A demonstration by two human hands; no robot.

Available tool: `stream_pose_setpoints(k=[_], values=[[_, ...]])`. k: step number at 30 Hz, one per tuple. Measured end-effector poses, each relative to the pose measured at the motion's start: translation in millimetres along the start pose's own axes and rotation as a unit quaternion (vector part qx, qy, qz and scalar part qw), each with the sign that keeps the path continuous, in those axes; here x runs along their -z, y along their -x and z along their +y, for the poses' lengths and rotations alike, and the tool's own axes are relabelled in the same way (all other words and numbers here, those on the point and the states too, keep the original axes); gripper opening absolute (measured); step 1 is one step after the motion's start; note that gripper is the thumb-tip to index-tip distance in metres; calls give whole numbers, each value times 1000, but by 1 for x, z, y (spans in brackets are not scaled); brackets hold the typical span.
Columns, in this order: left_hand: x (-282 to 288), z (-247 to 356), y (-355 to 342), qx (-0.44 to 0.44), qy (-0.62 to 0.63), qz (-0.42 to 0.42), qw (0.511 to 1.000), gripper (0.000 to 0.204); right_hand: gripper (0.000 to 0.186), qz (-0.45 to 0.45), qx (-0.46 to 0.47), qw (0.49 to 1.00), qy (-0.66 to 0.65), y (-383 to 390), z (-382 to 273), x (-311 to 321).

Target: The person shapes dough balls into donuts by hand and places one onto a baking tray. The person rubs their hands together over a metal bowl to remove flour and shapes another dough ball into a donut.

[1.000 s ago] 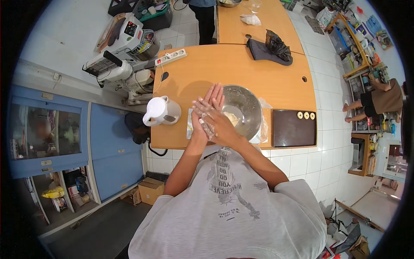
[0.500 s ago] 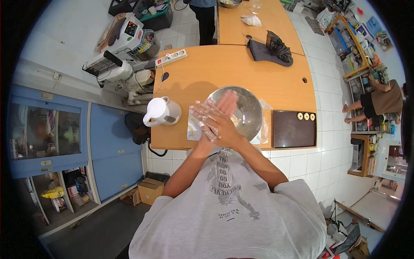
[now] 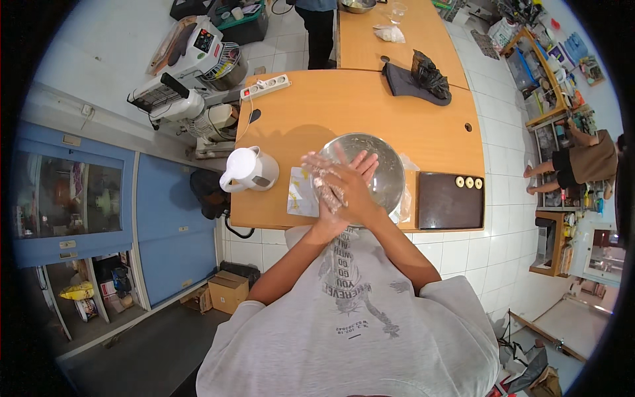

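Observation:
My right hand (image 3: 350, 192) lies across my left hand (image 3: 364, 165) over the near left part of a steel mixing bowl (image 3: 387, 178). Both hands have their fingers stretched out, the right ones pointing left and the left ones pointing up and right. White floury dough clings to the fingers of my right hand, which are partly blurred. Whether anything sits between the palms is hidden. Most of the bowl's inside is covered by my hands. Right of the bowl is a dark baking tray (image 3: 451, 205), with three small dough rings (image 3: 469, 182) at its far right corner.
A white electric kettle (image 3: 249, 169) stands left, beside a white printed sheet (image 3: 301, 195). Clear plastic (image 3: 405, 192) lies between bowl and tray. Farther back are a power strip (image 3: 265, 87) and a dark mitt-like cloth (image 3: 413, 86) with a black plastic bag (image 3: 430, 74). Other people stand nearby.
My hands have shifted against each other: the left fingers now spread farther right, and the right hand has turned slightly. The tray and its dough rings are unchanged.

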State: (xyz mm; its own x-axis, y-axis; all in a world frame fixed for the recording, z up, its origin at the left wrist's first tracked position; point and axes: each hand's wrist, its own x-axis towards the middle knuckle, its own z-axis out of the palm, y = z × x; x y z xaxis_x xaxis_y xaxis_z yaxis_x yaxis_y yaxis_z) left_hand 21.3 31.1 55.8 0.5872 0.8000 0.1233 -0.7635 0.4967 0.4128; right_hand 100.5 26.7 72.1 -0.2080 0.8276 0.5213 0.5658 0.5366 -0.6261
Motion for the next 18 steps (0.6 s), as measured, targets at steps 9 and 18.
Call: stream_pose_setpoints(k=[9,18], values=[[16,12,-13,-9,32,33,999,70,43,-36,26,999,3,-3,-15,-1],[26,28,0,35,219,57,974,67,34,125,-121,936,-306,-11,-4,39]])
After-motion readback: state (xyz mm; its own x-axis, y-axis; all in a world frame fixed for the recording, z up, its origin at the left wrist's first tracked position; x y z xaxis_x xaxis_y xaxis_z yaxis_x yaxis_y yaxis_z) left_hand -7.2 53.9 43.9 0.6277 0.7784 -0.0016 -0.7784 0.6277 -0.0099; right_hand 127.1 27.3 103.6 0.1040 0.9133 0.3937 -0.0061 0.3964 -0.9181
